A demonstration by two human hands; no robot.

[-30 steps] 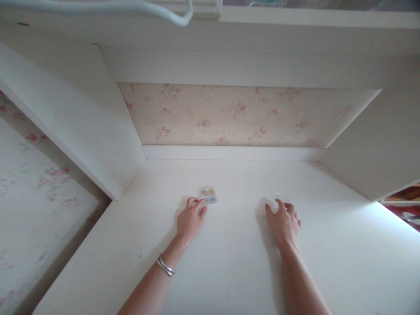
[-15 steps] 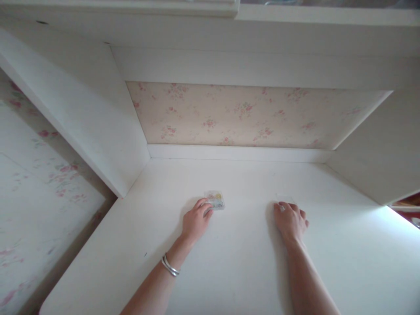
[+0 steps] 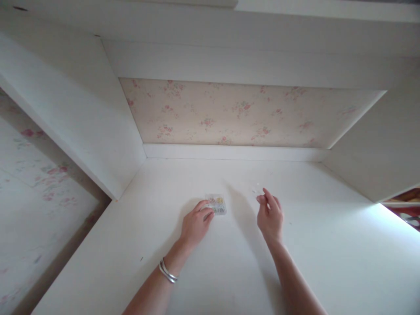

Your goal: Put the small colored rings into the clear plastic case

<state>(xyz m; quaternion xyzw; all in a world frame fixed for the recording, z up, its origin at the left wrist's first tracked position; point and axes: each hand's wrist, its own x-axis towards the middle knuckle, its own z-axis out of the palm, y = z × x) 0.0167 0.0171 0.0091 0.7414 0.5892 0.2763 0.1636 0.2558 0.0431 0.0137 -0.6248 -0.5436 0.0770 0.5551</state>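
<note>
A small clear plastic box (image 3: 220, 204) with little compartments lies on the white desk. Tiny yellow, reddish and dark items show inside it, too small to name. My left hand (image 3: 194, 223) grips the box's left side between thumb and fingers, a silver bracelet on that wrist. To the right, my right hand (image 3: 271, 216) is raised above the desk, pinching a thin clear plastic piece (image 3: 257, 189) at its fingertips. That piece is see-through and its outline is faint; it may be a lid, but I cannot tell.
The white desk (image 3: 197, 288) has side panels (image 3: 98, 113) left and right and a shelf overhead. Floral wallpaper (image 3: 226, 113) shows at the back. A small dark sliver (image 3: 141, 259) lies left of my left forearm. Some coloured things sit beyond the right panel.
My right hand has lifted off the desk and moved left towards the box, carrying the clear plastic piece. My left hand stays at the box. The view has shifted slightly.
</note>
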